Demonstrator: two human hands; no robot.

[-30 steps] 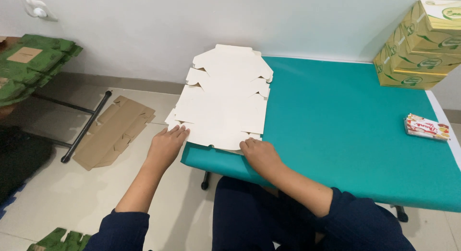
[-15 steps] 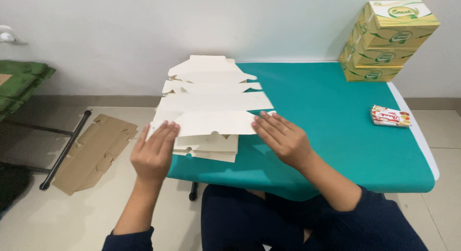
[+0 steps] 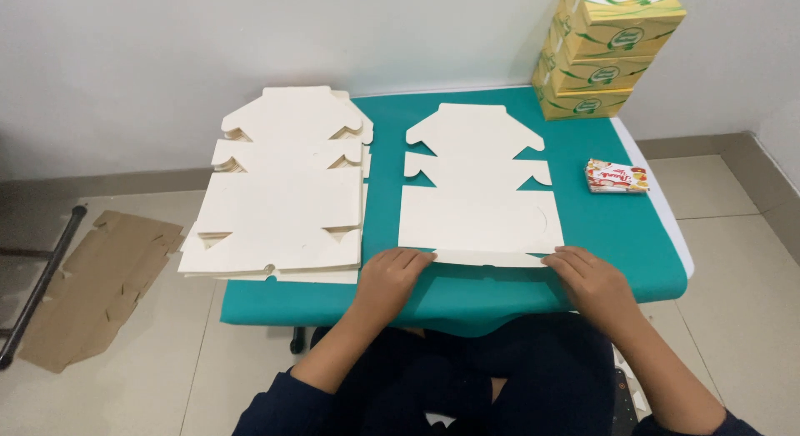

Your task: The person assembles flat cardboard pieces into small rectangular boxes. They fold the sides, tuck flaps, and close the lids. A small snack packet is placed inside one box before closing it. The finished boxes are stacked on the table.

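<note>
I see a single flat box blank (image 3: pixel 479 190) of cream card lying unfolded on the green bench (image 3: pixel 621 236), its long axis running near to far, straight ahead of me. Its near flap (image 3: pixel 490 258) is a narrow strip lying left to right along the bench's near side. My left hand (image 3: pixel 393 278) rests at the flap's left end and my right hand (image 3: pixel 590 278) at its right end, so the blank lies just beyond both sets of fingers, each hand about equally close. The fingers on both hands are loose and flat, pressing on the flap's edge rather than clenched around anything. To the left of the blank, a little apart from it, sits a stack of blanks (image 3: pixel 279 194) of the same kind, overhanging the bench's left edge. At the far right corner stand stacked yellow-and-green boxes (image 3: pixel 604 52), closed, so I cannot tell what is in them. A small red-and-white packet (image 3: pixel 615 176) lies near the right edge. Brown cardboard (image 3: pixel 92 278) lies on the floor at left.
</note>
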